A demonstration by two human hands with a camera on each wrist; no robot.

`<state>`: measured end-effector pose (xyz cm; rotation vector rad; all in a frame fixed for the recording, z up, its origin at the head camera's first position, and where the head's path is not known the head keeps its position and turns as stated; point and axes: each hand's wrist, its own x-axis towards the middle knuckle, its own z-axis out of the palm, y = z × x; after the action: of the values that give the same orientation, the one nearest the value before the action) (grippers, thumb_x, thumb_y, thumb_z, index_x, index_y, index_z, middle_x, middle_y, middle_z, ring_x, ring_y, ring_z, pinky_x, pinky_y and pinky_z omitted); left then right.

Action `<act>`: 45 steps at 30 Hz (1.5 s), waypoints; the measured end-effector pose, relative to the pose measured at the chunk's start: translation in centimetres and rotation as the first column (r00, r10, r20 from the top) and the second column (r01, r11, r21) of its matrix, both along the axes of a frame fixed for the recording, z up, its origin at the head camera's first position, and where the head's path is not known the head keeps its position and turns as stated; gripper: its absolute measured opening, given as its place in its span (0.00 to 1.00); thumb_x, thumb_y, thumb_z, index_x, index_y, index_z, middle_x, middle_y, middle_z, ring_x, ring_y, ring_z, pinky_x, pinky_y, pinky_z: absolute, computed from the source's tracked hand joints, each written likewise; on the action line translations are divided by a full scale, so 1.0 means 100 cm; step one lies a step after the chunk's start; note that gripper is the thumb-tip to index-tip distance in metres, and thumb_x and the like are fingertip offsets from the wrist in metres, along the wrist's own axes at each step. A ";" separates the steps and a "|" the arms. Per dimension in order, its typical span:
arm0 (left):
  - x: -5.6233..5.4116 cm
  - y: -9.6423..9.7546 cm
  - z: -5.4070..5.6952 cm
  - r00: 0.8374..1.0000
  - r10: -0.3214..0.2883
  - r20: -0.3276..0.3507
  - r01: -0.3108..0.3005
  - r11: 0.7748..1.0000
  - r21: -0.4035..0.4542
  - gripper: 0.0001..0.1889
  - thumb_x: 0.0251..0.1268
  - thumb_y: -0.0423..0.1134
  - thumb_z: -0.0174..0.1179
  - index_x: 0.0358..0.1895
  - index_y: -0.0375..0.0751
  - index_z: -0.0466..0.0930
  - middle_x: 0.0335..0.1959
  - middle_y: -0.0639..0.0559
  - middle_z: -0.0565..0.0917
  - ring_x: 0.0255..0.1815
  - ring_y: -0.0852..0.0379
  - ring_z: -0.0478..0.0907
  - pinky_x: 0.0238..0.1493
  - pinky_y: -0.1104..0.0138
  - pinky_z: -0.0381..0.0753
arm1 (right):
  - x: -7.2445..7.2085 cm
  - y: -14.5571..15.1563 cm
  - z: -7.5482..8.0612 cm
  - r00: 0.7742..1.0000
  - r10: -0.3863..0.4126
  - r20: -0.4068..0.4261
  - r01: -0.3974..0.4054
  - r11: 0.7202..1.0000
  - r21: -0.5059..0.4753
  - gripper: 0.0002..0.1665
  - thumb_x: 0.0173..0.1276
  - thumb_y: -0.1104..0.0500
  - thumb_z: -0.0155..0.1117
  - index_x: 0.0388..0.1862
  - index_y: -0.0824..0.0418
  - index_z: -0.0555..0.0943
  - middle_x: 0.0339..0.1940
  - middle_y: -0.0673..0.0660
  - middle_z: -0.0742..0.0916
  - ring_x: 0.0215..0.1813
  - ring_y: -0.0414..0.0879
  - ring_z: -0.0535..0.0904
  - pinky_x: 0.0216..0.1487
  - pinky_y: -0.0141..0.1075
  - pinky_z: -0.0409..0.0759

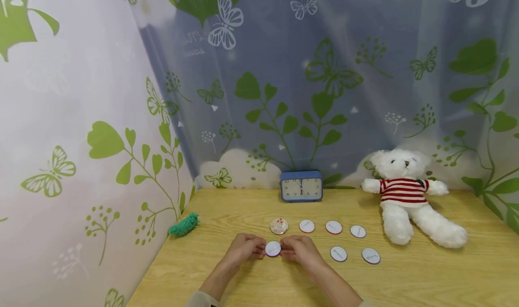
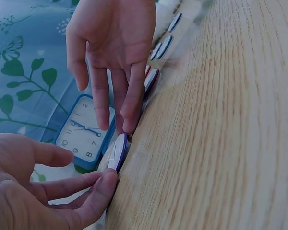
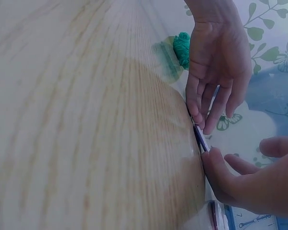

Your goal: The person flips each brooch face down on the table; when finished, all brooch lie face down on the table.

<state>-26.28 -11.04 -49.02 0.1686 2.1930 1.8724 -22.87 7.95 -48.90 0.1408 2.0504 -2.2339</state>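
Note:
A round pin-back badge, white back up with a purple rim, lies on the table between the two hands. My left hand is at its left edge, fingertips touching the rim in the left wrist view, where the badge shows nearly edge-on. On the opposite side, my right hand has its fingertips right at the rim, fingers extended. Neither hand's fingers curl around the badge. Just behind it lies a shiny, patterned round badge.
More white-backed badges lie to the right, including a red-rimmed badge and a dark-rimmed badge. A blue clock stands behind them. A white teddy bear sits at the right; a green yarn bundle lies at the left edge.

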 end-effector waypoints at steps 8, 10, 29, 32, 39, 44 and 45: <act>0.000 0.000 -0.001 1.000 0.005 0.007 -0.005 1.000 -0.003 0.15 0.72 0.32 0.57 0.47 0.16 0.81 0.35 0.40 0.87 0.29 0.60 0.83 0.38 0.66 0.90 | 0.002 0.001 0.002 1.000 0.008 -0.005 -0.008 1.000 0.007 0.21 0.78 0.65 0.52 0.57 0.84 0.76 0.51 0.72 0.87 0.46 0.51 0.87 0.54 0.46 0.88; 0.000 0.000 0.000 1.000 0.001 0.006 -0.001 1.000 0.000 0.15 0.73 0.32 0.57 0.47 0.16 0.81 0.35 0.39 0.87 0.29 0.60 0.83 0.38 0.66 0.90 | 0.003 0.001 0.002 1.000 0.010 -0.002 -0.010 1.000 0.009 0.21 0.78 0.65 0.52 0.57 0.84 0.76 0.51 0.72 0.87 0.45 0.51 0.87 0.54 0.46 0.88; -0.008 -0.005 0.009 0.998 0.049 -0.037 -0.051 0.998 -0.048 0.15 0.72 0.32 0.59 0.47 0.17 0.82 0.29 0.45 0.86 0.27 0.59 0.82 0.35 0.64 0.89 | -0.004 0.014 0.015 0.999 0.007 -0.034 -0.007 1.000 0.007 0.22 0.80 0.64 0.50 0.62 0.82 0.75 0.59 0.75 0.83 0.57 0.64 0.84 0.61 0.51 0.85; -0.012 -0.006 0.013 0.998 0.054 -0.033 -0.055 0.997 -0.044 0.16 0.73 0.34 0.59 0.49 0.18 0.81 0.32 0.42 0.87 0.29 0.58 0.83 0.36 0.64 0.89 | -0.010 0.021 0.016 0.999 0.014 -0.031 -0.013 1.000 0.012 0.24 0.80 0.64 0.49 0.65 0.81 0.73 0.61 0.76 0.82 0.61 0.66 0.82 0.65 0.53 0.82; -0.027 -0.003 0.015 0.997 0.065 -0.032 -0.068 0.995 -0.069 0.17 0.74 0.35 0.59 0.53 0.19 0.80 0.40 0.35 0.87 0.37 0.51 0.86 0.43 0.59 0.90 | -0.030 0.030 0.016 0.999 0.005 -0.034 -0.005 1.000 0.013 0.29 0.81 0.62 0.49 0.71 0.83 0.65 0.67 0.81 0.76 0.65 0.69 0.79 0.66 0.53 0.81; -0.036 0.004 0.016 0.997 0.080 -0.004 -0.081 0.994 -0.077 0.18 0.74 0.36 0.59 0.56 0.21 0.80 0.46 0.32 0.86 0.44 0.43 0.87 0.48 0.56 0.90 | -0.037 0.030 0.014 0.999 0.026 -0.030 -0.025 0.999 0.038 0.30 0.81 0.63 0.49 0.73 0.83 0.63 0.66 0.81 0.76 0.62 0.69 0.80 0.63 0.51 0.84; -0.038 0.006 0.016 0.997 0.082 0.002 -0.081 0.995 -0.065 0.18 0.74 0.35 0.59 0.56 0.20 0.79 0.47 0.31 0.85 0.45 0.42 0.87 0.48 0.56 0.90 | -0.039 0.030 0.014 0.999 0.030 -0.029 -0.029 0.999 0.042 0.30 0.81 0.63 0.49 0.73 0.83 0.63 0.66 0.82 0.76 0.61 0.69 0.81 0.62 0.50 0.84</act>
<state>-30.05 -10.47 -47.43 0.0633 2.2859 1.8383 -26.74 10.92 -47.53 0.0809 2.1010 -2.1897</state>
